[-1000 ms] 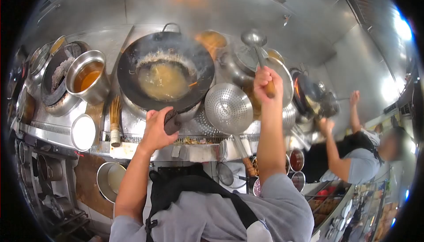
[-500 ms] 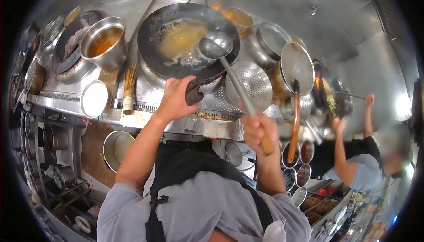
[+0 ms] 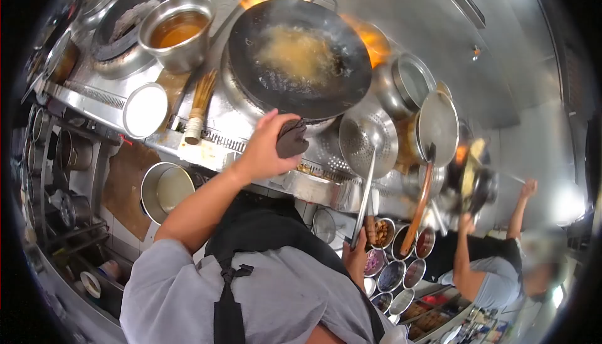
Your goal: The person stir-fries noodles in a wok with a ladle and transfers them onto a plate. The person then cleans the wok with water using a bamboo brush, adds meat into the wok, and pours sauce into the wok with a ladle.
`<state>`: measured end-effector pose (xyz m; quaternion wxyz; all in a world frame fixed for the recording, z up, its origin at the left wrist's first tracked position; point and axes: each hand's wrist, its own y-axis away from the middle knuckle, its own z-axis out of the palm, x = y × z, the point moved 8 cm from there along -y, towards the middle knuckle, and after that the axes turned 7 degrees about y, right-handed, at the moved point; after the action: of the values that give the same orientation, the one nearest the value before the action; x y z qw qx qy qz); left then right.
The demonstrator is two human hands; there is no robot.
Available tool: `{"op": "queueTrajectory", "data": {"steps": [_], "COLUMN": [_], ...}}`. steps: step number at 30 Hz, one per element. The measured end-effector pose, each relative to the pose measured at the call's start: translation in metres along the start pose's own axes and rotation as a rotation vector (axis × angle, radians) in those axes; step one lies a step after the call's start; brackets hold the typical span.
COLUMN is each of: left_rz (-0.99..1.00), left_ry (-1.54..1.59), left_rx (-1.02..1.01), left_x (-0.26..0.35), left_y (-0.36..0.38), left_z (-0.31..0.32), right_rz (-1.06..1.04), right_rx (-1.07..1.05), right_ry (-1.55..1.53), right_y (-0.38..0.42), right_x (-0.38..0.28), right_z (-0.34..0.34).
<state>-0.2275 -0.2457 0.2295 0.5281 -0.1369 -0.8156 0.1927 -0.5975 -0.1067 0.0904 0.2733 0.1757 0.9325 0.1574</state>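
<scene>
Wok [image 3: 352, 88] of cloudy liquid [image 3: 298, 57]: set back from tabletop's [image 3: 215, 102] front edge | dark cloth [image 3: 292, 141] grasped by left hand [image 3: 264, 149] at wok's near side; metal shaft [image 3: 364, 203] gripped by right hand [image 3: 355, 259] | liquid could be slopped by sudden tilting

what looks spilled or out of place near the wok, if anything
Food scraps lie strewn along the front edge of the counter, beside the left hand, loose and uncontained, so they look spilled. Nothing else clearly stands out.
</scene>
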Motion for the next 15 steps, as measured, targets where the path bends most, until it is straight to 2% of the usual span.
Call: {"op": "queueTrajectory", "data": {"steps": [1,3,4,6,7,8,9,10,11,12,14,15], "left_rz": [-0.005,-0.351,-0.35,-0.704,-0.698,-0.774,-0.853,-0.85,-0.867,-0.886,-0.878,-0.865], "left_ry": [-0.005,0.862,0.855,1.214,1.211,1.24,1.269,1.269,1.267,1.268,1.241,1.211], "left_rx": [0.016,0.081,0.097,0.164,0.174,0.222,0.275,0.298,0.296,0.304,0.38,0.405], "left_x": [0.002,-0.025,-0.028,-0.055,-0.061,-0.072,-0.081,-0.084,-0.085,-0.085,-0.082,-0.081], "left_y": [0.013,0.045,0.061,0.107,0.125,0.147,0.166,0.178,0.191,0.204,0.219,0.223], "left_z": [-0.003,-0.001,-0.008,-0.007,-0.015,-0.019,-0.023,-0.031,-0.036,-0.041,-0.053,-0.059], "right_rz": [-0.014,-0.265,-0.669,-0.851,-0.902,-0.951,-1.05,-1.151,-1.159,-1.25,-1.291,-1.212], "right_rx": [-0.005,0.078,0.336,0.433,0.365,0.293,0.227,0.153,0.011,0.044,-0.097,-0.196], "right_ry": [0.009,0.411,0.487,0.469,0.351,0.236,0.212,0.188,0.173,0.201,0.413,0.516], "right_y": [-0.002,-0.003,0.007,0.002,-0.005,-0.012,-0.014,-0.013,-0.01,-0.009,-0.013,-0.017], "right_x": [0.002,-0.02,-0.068,-0.138,-0.176,-0.217,-0.26,-0.304,-0.351,-0.39,-0.453,-0.477], "right_z": [0.004,0.008,-0.005,-0.018,-0.017,-0.014,-0.002,0.014,0.036,0.065,0.138,0.175]}}
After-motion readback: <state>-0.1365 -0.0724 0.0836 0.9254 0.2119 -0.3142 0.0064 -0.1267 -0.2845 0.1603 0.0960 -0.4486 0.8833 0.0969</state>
